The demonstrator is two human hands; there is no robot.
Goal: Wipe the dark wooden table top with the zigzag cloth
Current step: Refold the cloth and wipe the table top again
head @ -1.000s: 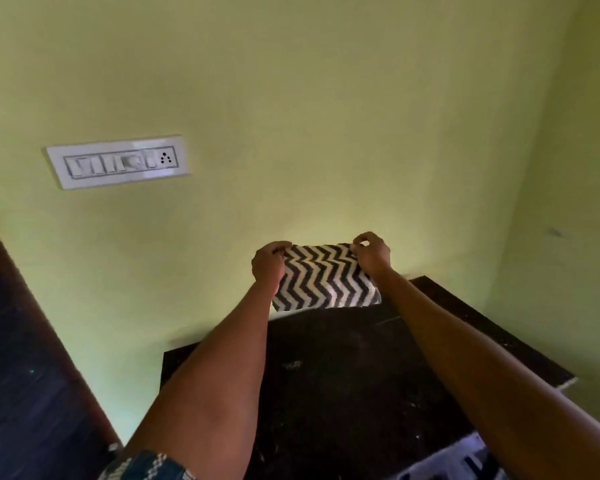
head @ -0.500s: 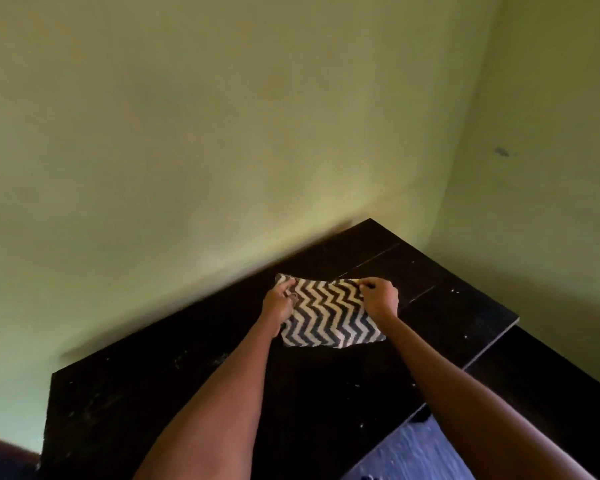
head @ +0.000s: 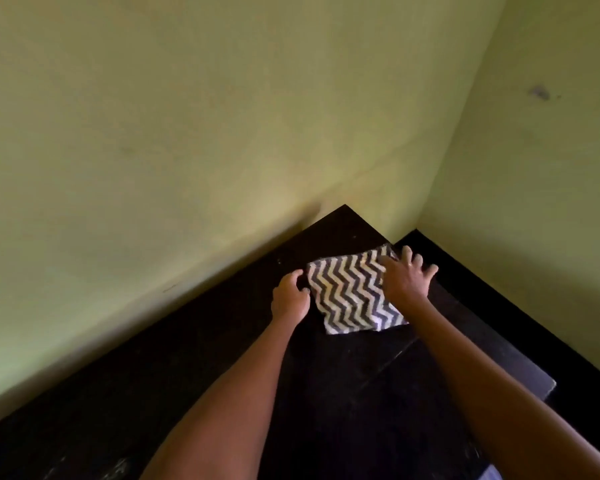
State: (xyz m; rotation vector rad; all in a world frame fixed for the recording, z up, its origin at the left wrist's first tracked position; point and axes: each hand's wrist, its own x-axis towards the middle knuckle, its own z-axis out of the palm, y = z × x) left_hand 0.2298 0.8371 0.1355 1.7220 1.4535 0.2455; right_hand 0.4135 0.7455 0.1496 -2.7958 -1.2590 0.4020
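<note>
The black-and-white zigzag cloth [head: 352,292] lies spread flat on the dark wooden table top [head: 222,368], near its far corner. My right hand [head: 405,277] rests flat on the cloth's right part with fingers spread and straight. My left hand [head: 289,295] sits at the cloth's left edge with fingers curled, pinching that edge as far as I can see. Both forearms reach in from the bottom of the view.
Yellow-green walls [head: 187,133] meet in a corner right behind the table. A lower dark ledge or strip [head: 499,289] runs along the right wall beside the table's right edge. Pale specks dot the table surface at the front left.
The cloth went from being held up in both hands to lying flat on the table. My right hand let go its pinch and now presses flat on the cloth.
</note>
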